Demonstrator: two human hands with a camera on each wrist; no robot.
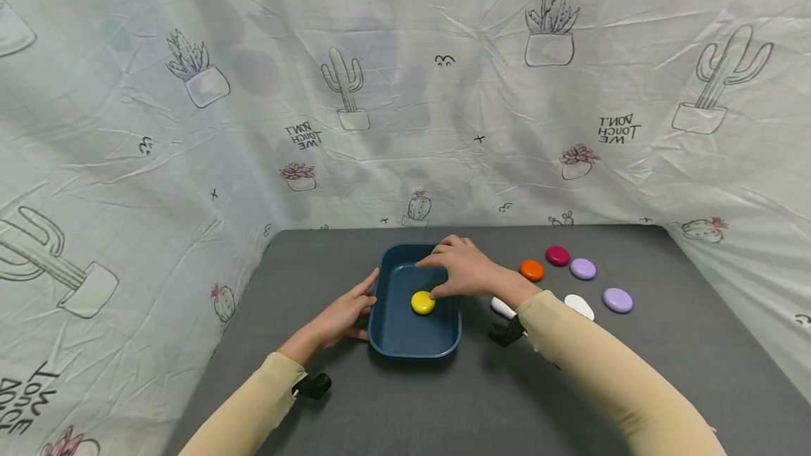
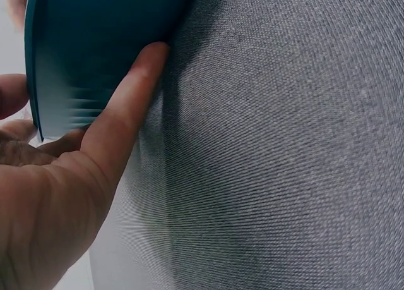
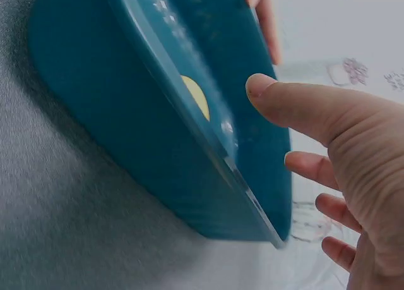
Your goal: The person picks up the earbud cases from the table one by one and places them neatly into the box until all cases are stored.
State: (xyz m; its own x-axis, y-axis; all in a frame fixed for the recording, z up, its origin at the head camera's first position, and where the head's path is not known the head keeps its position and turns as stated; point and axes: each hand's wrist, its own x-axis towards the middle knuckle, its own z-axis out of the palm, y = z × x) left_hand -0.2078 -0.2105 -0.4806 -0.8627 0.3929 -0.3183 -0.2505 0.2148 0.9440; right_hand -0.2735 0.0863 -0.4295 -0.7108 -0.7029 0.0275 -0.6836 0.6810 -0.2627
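A dark blue rectangular bin (image 1: 412, 352) stands on the grey table, with a round, glossy yellow disc (image 1: 423, 302) lying inside it. Against the bin's left outer wall rests my left hand (image 1: 338, 317), its fingers extended along the side; the left wrist view shows a straight digit (image 2: 129, 100) pressed to the blue wall. My right hand (image 1: 465, 269) hovers over the bin's right part, thumb and fingers spread apart with nothing between them. In the right wrist view, the bin wall partly hides the yellow disc (image 3: 196, 97).
Right of the bin lie an orange disc (image 1: 531, 270), a crimson disc (image 1: 557, 255), two lilac discs (image 1: 583, 269) and a white piece (image 1: 579, 307). Another white piece (image 1: 503, 307) is partly covered by the right forearm. A cactus-print cloth (image 1: 393, 181) hangs behind the table.
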